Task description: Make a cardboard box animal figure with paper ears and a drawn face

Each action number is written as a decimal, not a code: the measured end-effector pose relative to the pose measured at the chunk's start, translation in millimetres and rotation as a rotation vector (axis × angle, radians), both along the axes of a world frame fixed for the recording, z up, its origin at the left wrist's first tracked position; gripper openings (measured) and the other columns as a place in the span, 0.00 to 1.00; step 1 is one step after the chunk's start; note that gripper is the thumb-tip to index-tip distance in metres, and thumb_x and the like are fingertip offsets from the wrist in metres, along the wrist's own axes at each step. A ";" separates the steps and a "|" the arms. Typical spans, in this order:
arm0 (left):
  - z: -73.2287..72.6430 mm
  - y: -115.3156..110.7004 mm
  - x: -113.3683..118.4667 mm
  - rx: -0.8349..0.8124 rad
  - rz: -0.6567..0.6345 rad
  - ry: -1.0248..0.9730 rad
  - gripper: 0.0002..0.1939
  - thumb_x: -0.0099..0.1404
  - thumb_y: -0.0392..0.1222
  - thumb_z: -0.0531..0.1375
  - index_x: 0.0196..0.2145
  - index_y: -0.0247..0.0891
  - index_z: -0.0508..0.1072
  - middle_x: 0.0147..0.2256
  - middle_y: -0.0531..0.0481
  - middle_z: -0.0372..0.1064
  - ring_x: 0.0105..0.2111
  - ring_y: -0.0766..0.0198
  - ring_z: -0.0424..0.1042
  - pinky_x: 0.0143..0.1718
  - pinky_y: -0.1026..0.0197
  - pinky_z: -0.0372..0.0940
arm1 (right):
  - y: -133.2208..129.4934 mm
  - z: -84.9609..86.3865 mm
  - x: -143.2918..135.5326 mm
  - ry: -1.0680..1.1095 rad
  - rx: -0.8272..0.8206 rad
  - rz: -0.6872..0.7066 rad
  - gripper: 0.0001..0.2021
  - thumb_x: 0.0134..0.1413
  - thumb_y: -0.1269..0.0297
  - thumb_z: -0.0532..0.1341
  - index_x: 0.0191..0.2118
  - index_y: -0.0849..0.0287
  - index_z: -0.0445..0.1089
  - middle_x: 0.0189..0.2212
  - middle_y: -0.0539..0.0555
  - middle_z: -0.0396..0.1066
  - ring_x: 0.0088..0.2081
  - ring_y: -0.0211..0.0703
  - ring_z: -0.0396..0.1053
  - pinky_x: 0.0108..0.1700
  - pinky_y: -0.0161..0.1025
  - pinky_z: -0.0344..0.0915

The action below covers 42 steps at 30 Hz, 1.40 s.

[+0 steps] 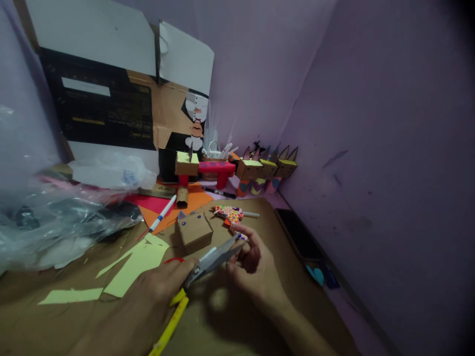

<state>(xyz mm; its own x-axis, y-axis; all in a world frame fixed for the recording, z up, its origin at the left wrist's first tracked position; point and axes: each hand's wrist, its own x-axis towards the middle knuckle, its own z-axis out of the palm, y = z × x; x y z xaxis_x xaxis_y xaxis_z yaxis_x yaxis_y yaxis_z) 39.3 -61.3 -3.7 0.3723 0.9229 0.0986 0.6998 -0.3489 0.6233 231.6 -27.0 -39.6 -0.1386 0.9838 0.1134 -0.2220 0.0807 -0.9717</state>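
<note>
My left hand (159, 289) is closed around a pair of scissors (213, 259), with a yellow handle part hanging below it and a bit of red above. The metal blades point up and to the right, slightly apart. Their tips reach the fingers of my right hand (260, 272). That hand is curled with its thumb and fingers drawn together; whatever they pinch is too small or hidden to name. Just beyond the blades sits a small cardboard box head (196, 235) with drawn eyes and pointed ears. Behind my right fingers lies a colourful patterned piece (230, 213).
Yellow-green paper strips (137, 264) lie left on the cardboard sheet (297, 316). Plastic bags (74, 212) crowd the left side. A marker (162, 213) rests on orange paper (202, 195). Cardboard animal figures (249, 169) stand at the back. A phone (299, 232) lies by the right wall.
</note>
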 end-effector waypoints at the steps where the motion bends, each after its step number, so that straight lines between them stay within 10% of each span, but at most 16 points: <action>1: 0.9 1.7 -0.4 -0.032 -0.005 -0.054 0.14 0.58 0.37 0.54 0.39 0.43 0.75 0.31 0.52 0.74 0.32 0.61 0.72 0.36 0.63 0.68 | 0.5 0.7 0.2 0.018 -0.014 0.018 0.30 0.34 0.73 0.63 0.49 0.55 0.57 0.21 0.42 0.64 0.20 0.32 0.58 0.23 0.32 0.54; 9: -5.5 2.0 2.8 -0.297 0.244 -0.522 0.16 0.54 0.44 0.59 0.41 0.37 0.69 0.25 0.54 0.68 0.22 0.67 0.65 0.24 0.66 0.60 | -5.6 5.9 -2.6 -0.043 -0.250 0.223 0.37 0.32 0.71 0.69 0.52 0.58 0.55 0.20 0.42 0.70 0.20 0.32 0.63 0.24 0.31 0.57; 22: 4.5 -6.4 10.1 -0.100 0.041 -0.290 0.14 0.55 0.36 0.55 0.40 0.36 0.71 0.25 0.56 0.69 0.24 0.68 0.68 0.25 0.69 0.64 | -19.5 -1.4 -15.7 -0.101 -0.174 0.355 0.35 0.36 0.73 0.68 0.54 0.57 0.56 0.22 0.43 0.69 0.22 0.34 0.65 0.27 0.33 0.61; 42: 3.0 -5.4 14.4 -0.107 0.127 -0.305 0.07 0.55 0.37 0.57 0.34 0.38 0.68 0.25 0.56 0.68 0.23 0.67 0.67 0.24 0.68 0.62 | -17.7 1.3 -21.3 -0.033 -0.091 0.242 0.31 0.40 0.72 0.66 0.52 0.55 0.55 0.23 0.43 0.67 0.24 0.34 0.65 0.28 0.34 0.61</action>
